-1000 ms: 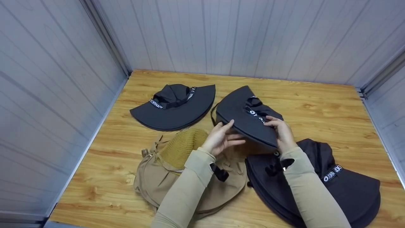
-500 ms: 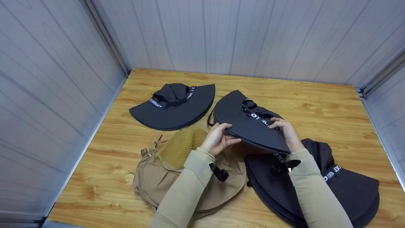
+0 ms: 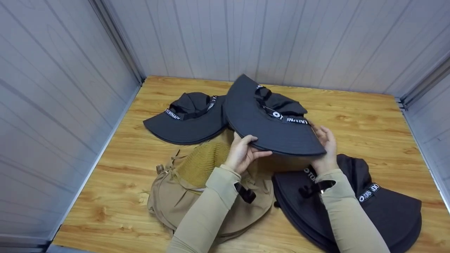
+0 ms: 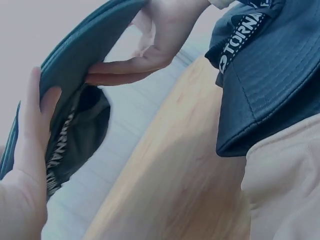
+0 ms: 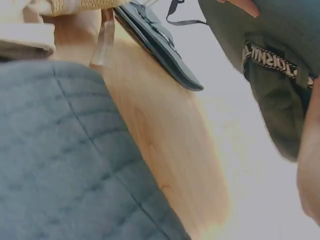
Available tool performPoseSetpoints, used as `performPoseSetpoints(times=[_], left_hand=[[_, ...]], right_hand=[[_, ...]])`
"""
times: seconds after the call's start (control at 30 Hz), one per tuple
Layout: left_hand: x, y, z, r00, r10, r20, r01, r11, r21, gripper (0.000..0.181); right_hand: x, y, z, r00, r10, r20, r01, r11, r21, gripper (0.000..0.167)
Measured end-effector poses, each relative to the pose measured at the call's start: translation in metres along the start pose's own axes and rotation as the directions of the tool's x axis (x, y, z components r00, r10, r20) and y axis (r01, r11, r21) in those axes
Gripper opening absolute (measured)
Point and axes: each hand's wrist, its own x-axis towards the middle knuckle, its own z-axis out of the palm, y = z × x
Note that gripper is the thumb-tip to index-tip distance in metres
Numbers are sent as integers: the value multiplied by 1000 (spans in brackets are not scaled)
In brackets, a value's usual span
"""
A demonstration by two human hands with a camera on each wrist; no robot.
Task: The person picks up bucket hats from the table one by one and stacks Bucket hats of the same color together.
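Observation:
A dark grey bucket hat (image 3: 269, 131) with a lettered band is held tilted above the table. My left hand (image 3: 244, 151) pinches its near brim edge, thumb on top and fingers beneath. At the brim's right end is my right hand (image 3: 325, 149), its fingers by the band side; in the left wrist view the right hand (image 4: 165, 40) meets the brim with its fingers, thumb partly hidden. The held hat's brim (image 4: 85, 45) shows a doubled edge. A black cord (image 5: 185, 21) hangs from the hat in the right wrist view.
Another dark hat (image 3: 188, 126) lies at the back left, partly overlapped by the held one. Tan hats with a mustard knit crown (image 3: 202, 165) lie below my left forearm. Stacked dark hats (image 3: 386, 214) rest at the right. Panel walls (image 3: 246, 38) enclose the wooden table (image 3: 116, 175).
The held hat has risen and swung up-left, now overlapping the back-left hat in view. My right hand has shifted from the band area to the brim's right end. My left hand keeps its pinch.

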Motion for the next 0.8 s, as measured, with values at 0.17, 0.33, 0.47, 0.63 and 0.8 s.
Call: performPoseSetpoints(times=[0.17, 0.33, 0.47, 0.63, 0.8], left_hand=[[-2, -3, 7, 996, 87, -3, -87, 996, -18, 78], [-2, -5, 10, 992, 126, -12, -126, 992, -13, 79], [-3, -8, 10, 987, 158, -21, -158, 987, -2, 81], [-6, -14, 12, 981, 190, -26, -191, 981, -26, 84], [-6, -17, 13, 985, 173, -20, -173, 984, -51, 89]], right_hand=[[1, 4, 1, 997, -31, 75, 17, 983, 180, 49], [4, 8, 5, 999, -36, 2, 35, 968, 248, 52], [5, 15, 9, 998, -63, -28, 68, 970, 235, 47], [7, 25, 17, 990, -130, -62, 138, 982, 132, 27], [7, 28, 22, 981, -164, -107, 167, 986, 19, 51]])
